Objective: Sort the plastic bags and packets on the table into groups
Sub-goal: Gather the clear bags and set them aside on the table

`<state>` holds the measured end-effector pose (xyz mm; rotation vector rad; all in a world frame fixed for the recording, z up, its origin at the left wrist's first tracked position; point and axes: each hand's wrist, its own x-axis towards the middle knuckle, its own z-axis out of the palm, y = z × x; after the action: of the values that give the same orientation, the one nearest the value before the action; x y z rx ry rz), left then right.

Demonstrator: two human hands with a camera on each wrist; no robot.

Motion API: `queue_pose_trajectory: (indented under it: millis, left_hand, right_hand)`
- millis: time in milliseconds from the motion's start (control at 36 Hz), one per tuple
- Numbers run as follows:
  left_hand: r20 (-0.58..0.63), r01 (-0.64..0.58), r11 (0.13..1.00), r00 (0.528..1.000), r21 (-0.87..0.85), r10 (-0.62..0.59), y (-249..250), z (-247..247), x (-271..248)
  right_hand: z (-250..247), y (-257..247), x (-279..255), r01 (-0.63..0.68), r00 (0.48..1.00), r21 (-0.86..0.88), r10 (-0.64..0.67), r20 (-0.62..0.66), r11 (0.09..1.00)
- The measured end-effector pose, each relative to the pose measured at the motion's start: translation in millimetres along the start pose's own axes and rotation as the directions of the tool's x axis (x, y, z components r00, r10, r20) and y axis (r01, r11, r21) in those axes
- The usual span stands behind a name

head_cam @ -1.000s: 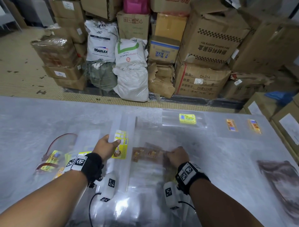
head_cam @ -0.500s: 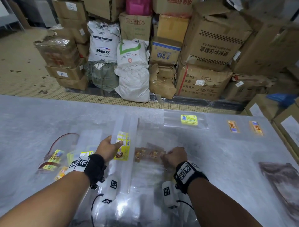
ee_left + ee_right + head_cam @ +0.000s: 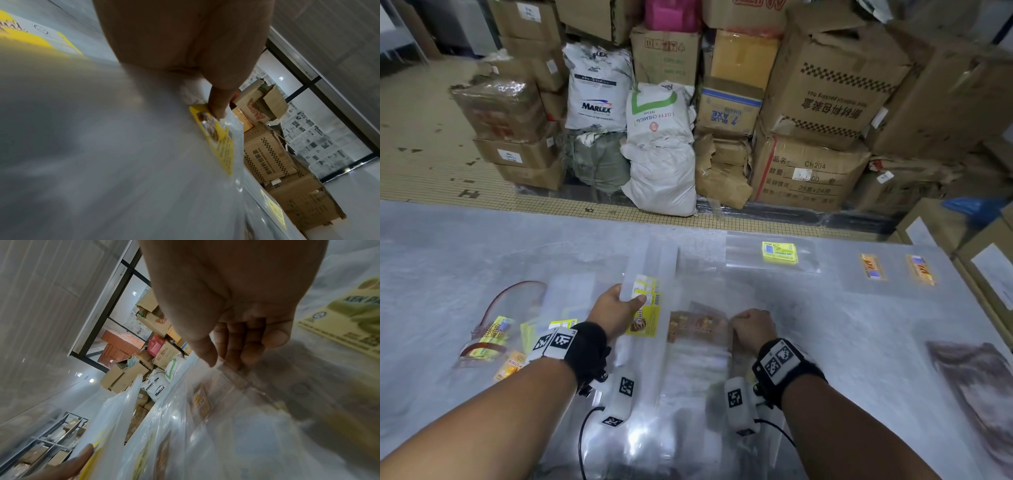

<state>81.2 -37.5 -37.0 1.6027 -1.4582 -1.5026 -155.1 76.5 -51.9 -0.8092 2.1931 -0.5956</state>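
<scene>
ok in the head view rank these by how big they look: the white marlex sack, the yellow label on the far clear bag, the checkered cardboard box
1. checkered cardboard box, largest
2. white Marlex sack
3. yellow label on the far clear bag, by far the smallest

The box and sack stand farther off than the label, so this is apparent size only.

Stacked cardboard boxes (image 3: 832,99) and white sacks (image 3: 661,150) fill the upper frame on a yellowish tiled floor (image 3: 424,161), beyond the grey table (image 3: 448,246), with dark-framed windows (image 3: 320,129) behind.
</scene>
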Motion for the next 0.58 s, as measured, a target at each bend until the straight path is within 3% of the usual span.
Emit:
queue_pose_trajectory:
  millis: [167,306,444,583]
  left_hand:
    - [0.014,-0.020,0.999,1.000,-0.042,0.021,6.5,6.5,-3.7]
    - [0.038,-0.019,0.998,0.999,-0.066,0.022,8.2,11.9,-4.6]
    - [0.059,-0.008,0.998,0.998,-0.063,0.012,7.0,17.5,-2.3]
    - [0.062,-0.035,0.999,0.997,-0.025,0.036,5.7,23.8,-1.6]
  right_hand:
    - [-4.0,20.3,22.6,-0.164,0.981,0.053,0.168,-0.092,0.985]
    - [-22.8,38.3,17.1,-0.414,0.889,-0.031,0.396,-0.231,0.910]
    - [-25.9,54.3,13.3,-0.493,0.845,-0.076,0.456,-0.280,0.867]
    - [-28.1,58.4,8.0,-0.510,0.836,-0.082,0.472,-0.279,0.856]
